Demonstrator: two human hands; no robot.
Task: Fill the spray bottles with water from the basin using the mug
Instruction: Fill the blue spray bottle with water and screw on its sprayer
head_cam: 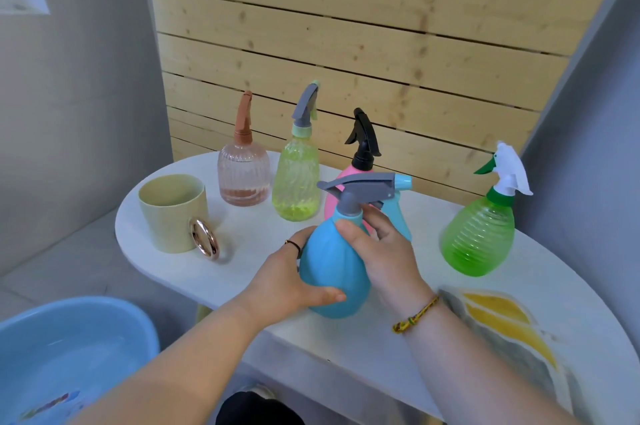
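Pink bottle (331, 203) sits mostly hidden behind the gripped blue bottle (329, 269).

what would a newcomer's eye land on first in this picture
The bright blue spray bottle at centre, left grip round its belly, right grip at its neck. Behind it on the white table stand a ribbed peach bottle, a yellow-green bottle and a black-triggered pink bottle, with a green bottle far right. A gold-handled beige mug sits left; a blue basin holding water lies lower left.
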